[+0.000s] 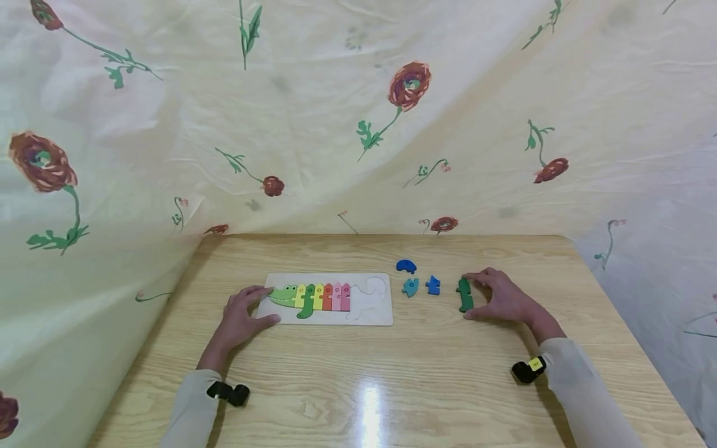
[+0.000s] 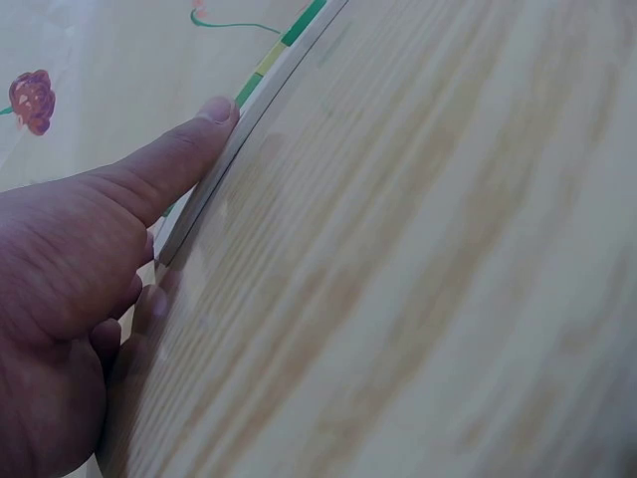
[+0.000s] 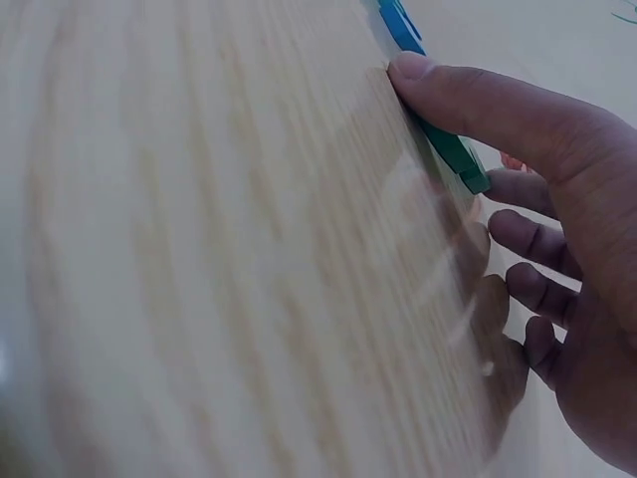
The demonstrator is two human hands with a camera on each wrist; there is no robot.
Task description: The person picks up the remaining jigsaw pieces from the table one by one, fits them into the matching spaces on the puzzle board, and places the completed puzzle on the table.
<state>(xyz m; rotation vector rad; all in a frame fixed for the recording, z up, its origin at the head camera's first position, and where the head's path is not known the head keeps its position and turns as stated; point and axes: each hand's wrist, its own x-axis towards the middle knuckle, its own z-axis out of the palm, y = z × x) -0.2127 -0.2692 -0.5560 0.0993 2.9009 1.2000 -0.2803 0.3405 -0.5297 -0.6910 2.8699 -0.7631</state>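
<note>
A white crocodile puzzle board (image 1: 370, 316) lies flat on the table. Its left part carries a green head (image 1: 284, 295) and a row of yellow, green, red and pink pieces; the right part shows a bare printed outline. My left hand (image 1: 242, 318) holds the board's left end, thumb on the near edge and fingers at the far corner. In the left wrist view, the thumb (image 2: 184, 154) touches the board's edge. Over on the right, my right hand (image 1: 501, 297) pinches a green puzzle piece (image 1: 465, 295) lengthwise between thumb and index finger. The other right fingers (image 3: 537, 244) are loosely bent.
Between the board and my right hand lie a dark blue curved piece (image 1: 406, 266), a light blue piece (image 1: 411, 287) and a blue piece (image 1: 433, 285). A flowered cloth (image 1: 313, 137) hangs behind and beside the wooden table (image 1: 313, 379).
</note>
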